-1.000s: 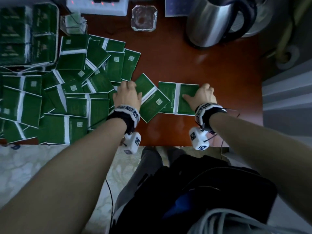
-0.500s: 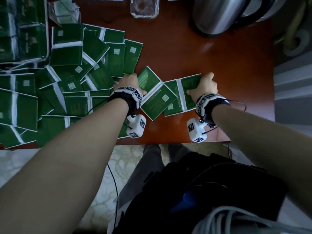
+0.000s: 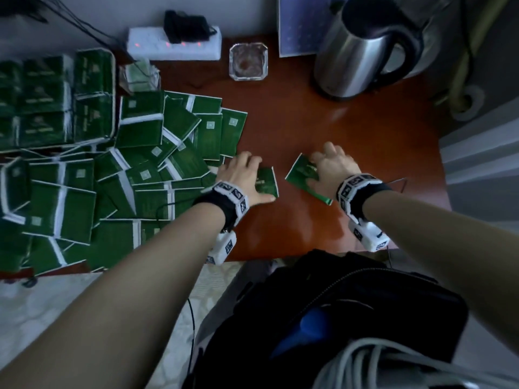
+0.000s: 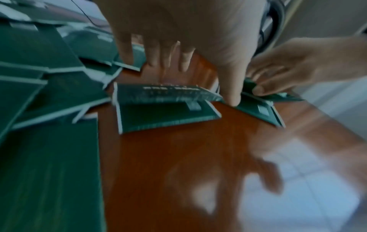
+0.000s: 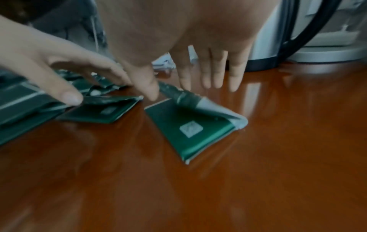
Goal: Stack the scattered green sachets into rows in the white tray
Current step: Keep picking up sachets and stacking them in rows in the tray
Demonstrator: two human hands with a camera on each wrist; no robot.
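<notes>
Green sachets [image 3: 146,153]: light, floppy, slick on this surface [image 3: 351,130]. Both grips, left hand [image 3: 241,175] and right hand [image 3: 331,167], press flat-fingered on folded pairs; pinch the fold edge.

Setting: we judged this a domestic or lodging room, not a lab or shop. The work surface was a glossy red-brown wooden desk [image 3: 351,153] set against a pale wall. Along its far edge we noted a stainless electric kettle [image 3: 362,49] at the far right corner, a clear glass ashtray [image 3: 248,63] near the middle, and a white power strip [image 3: 174,44] with red indicator lights and a black plug seated in it. Pale patterned bedding or floor [image 3: 56,301] lay below the near edge. A black bag [image 3: 365,313] with a coiled white cable [image 3: 373,366] sat on the person's lap.
</notes>
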